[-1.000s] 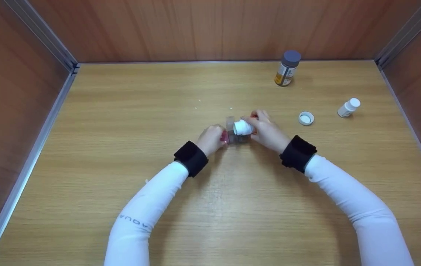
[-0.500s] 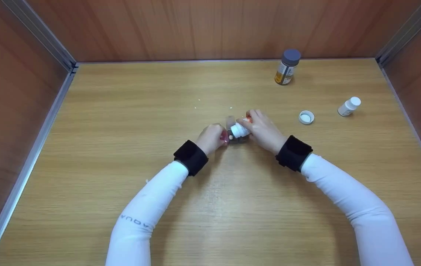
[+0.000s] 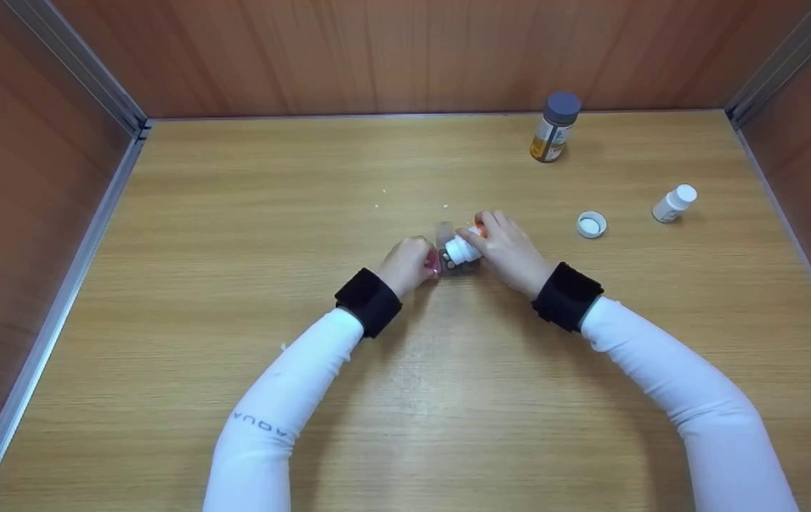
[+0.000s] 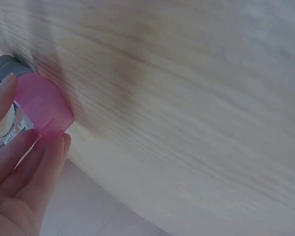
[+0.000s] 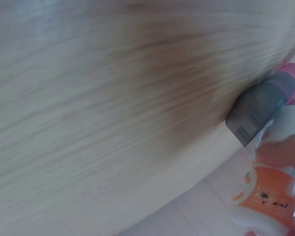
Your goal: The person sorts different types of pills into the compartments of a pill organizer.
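In the head view my left hand pinches the pink end of a small pill case, whose pink part shows between thumb and fingers in the left wrist view. Its see-through grey part rests on the table, and a clear lid stands raised at the far side. My right hand grips a white pill bottle with an orange label. That bottle is tipped, its mouth pointing down and left over the grey part. Pale tablets lie inside, beneath the mouth.
A white cap lies on the table to the right. Beyond it stands a small white bottle, and an amber bottle with a dark lid is near the back wall. Several tiny white bits are scattered behind the case.
The right hand has shifted slightly left and tipped the bottle's mouth lower over the case. Pale tablets now show in the grey part. The left hand has stayed in place.
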Available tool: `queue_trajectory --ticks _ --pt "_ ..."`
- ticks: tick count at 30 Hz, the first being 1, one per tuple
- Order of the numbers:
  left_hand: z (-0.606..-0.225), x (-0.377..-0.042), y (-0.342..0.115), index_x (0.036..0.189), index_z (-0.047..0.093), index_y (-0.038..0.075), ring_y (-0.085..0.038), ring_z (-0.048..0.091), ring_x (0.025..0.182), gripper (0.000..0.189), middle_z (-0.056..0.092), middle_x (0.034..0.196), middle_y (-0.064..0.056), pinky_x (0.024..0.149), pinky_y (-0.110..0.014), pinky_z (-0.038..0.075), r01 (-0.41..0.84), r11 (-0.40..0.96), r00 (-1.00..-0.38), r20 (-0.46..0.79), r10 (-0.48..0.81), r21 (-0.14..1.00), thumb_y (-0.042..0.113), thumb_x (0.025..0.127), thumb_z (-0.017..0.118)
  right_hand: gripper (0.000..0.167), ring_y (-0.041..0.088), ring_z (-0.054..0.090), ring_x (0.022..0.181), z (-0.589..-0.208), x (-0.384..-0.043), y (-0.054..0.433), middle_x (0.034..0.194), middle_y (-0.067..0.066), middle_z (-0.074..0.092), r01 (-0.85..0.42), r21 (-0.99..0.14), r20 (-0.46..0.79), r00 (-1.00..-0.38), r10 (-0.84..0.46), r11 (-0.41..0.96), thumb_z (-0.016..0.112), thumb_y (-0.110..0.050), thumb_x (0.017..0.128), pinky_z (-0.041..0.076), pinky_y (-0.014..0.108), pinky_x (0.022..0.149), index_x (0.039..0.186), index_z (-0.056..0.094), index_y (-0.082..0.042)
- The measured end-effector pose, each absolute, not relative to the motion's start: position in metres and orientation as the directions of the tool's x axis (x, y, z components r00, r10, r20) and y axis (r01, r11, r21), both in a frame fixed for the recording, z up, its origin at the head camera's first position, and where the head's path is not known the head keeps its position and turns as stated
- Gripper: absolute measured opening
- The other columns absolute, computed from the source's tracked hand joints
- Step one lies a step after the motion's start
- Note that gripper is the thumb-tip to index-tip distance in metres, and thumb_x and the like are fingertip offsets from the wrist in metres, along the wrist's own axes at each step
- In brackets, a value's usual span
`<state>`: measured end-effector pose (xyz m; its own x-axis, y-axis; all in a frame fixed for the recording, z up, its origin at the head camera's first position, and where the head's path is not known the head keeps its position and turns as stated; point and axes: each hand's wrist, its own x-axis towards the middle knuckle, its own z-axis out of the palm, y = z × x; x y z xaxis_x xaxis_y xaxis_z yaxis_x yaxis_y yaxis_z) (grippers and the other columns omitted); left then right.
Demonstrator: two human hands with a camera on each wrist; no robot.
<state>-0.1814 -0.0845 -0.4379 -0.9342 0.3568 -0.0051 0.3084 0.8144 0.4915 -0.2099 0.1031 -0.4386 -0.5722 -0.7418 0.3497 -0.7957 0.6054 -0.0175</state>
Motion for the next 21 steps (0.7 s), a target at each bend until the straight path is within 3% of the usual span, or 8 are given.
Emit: queue_trajectory --ticks 11,21 --pt "-0.4380 -0.1812 -0.0850 0.074 0.065 -0.001 -0.023 0.059 0.074 0.002 0.064 0.076 -0.011 0.068 -0.031 0.048 0.340 0.810 -0.926 0.019 0.378 0.478 -0.001 0.072 0.066 0.046 0.036 0.047 0.095 -0.4418 -0.2097 0.1041 0.104 0.024 0.050 -0.820 0.108 0.426 -0.473 -0.771 0.563 0.056 0.015 0.071 0.042 0.044 0.083 0.111 0.060 -0.006" --pt "-0.4370 -0.1811 -0.0847 0.078 0.065 -0.002 -0.023 0.060 0.076 0.005 0.065 0.079 -0.011 0.071 -0.031 0.049 0.319 0.813 -0.932 0.006 0.362 0.487 0.000 0.073 0.066 0.046 0.035 0.047 0.097 -0.4425 -0.2103 0.1045 0.106 0.023 0.050 -0.821 0.127 0.415 -0.465 -0.782 0.556 0.056 0.013 0.071 0.041 0.044 0.085 0.113 0.060 -0.007"
